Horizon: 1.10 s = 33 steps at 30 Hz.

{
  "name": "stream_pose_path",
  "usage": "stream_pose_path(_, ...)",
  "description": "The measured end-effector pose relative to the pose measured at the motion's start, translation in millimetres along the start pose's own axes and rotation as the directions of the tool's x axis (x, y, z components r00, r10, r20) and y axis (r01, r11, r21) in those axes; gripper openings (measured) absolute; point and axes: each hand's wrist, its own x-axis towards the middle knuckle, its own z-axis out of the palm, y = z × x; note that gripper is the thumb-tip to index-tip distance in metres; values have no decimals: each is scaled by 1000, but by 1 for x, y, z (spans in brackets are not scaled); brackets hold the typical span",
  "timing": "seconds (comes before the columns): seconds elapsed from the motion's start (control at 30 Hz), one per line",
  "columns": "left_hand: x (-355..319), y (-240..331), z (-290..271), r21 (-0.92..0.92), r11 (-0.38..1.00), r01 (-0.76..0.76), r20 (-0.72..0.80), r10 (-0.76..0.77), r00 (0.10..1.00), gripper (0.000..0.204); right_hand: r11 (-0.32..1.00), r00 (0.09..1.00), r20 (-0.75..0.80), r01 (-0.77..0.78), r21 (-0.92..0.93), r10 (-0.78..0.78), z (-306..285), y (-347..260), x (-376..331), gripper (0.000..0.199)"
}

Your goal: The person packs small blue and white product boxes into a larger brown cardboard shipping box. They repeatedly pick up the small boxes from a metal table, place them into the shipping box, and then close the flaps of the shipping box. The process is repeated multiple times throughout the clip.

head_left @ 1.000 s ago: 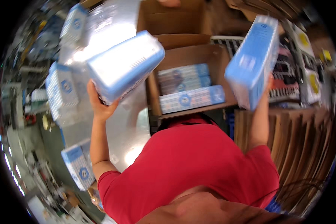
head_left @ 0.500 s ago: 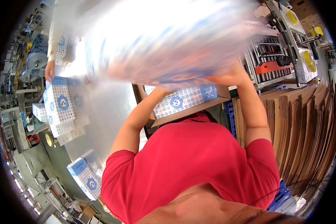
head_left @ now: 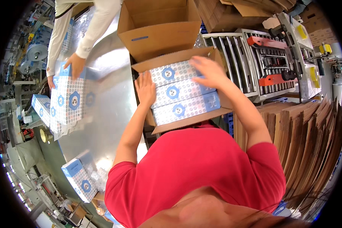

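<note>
In front of me stands an open cardboard carton [head_left: 174, 127] with three long white printed boxes [head_left: 173, 92] lying side by side in it, their right ends blue. My left hand [head_left: 145, 89] lies flat, fingers stretched, against the left ends of the boxes at the carton's left wall. Over the right end of the farther boxes, my right hand [head_left: 210, 72] is spread and slightly blurred, holding nothing. Whether its fingertips press on the boxes I cannot tell.
Beyond it stands another open carton [head_left: 159, 38]. A co-worker's hands [head_left: 76, 65] touch upright printed boxes [head_left: 66, 102] on the metal table [head_left: 106, 114]. Another box [head_left: 79, 180] lies at the near left. To the right are a roller conveyor [head_left: 231, 60] and stacked flat cardboard [head_left: 296, 140].
The large blurred white printed load has left my hands, and three boxes now show in the carton. My hands have come down to them. The co-worker's hands have moved over the upright boxes.
</note>
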Motion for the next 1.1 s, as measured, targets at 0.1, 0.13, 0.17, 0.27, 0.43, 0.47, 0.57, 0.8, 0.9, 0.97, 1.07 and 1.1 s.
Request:
stream_pose_path(0.1,-1,10,17,-295,954,56,-79,-83,993,58,677,712,25,-677,289,702,-76,23,-37,81)
stream_pose_path(0.13,7,17,16,-365,931,17,-85,-51,995,59,625,690,174,-715,313,703,-75,47,-52,88)
stream_pose_path(0.17,14,29,23,-429,903,-20,-92,-22,996,60,569,656,320,-753,331,683,-58,71,-65,95)
stream_pose_path(0.27,26,70,49,-373,928,-23,-29,13,1000,62,836,782,461,-530,140,419,37,91,-83,115)
stream_pose_path(0.43,-13,16,85,-540,555,632,231,-625,746,56,823,681,638,-554,129,358,37,99,-79,122)
stream_pose_path(0.47,-21,1,73,-761,140,634,482,-531,696,50,831,738,597,-518,202,314,40,111,-89,122)
stream_pose_path(0.57,-21,21,-26,-802,-339,492,563,-151,813,48,795,784,562,-506,334,263,47,120,-101,121)
stream_pose_path(0.8,2,155,-4,-66,862,-502,538,454,710,105,640,564,818,-671,374,113,18,114,-99,117)
stream_pose_path(0.9,6,155,2,-45,823,-567,524,502,688,110,887,542,827,-298,352,-146,13,98,-138,118)
stream_pose_path(0.97,19,158,-12,9,783,-621,517,528,673,100,971,558,830,-192,143,-12,-17,70,-122,119)
stream_pose_path(1.07,89,140,-17,-157,790,-592,490,583,648,57,845,832,165,-500,-190,530,-13,90,-95,120)
stream_pose_path(1.1,121,161,-59,-88,810,-579,413,559,719,45,714,716,79,-698,52,694,24,111,-111,126)
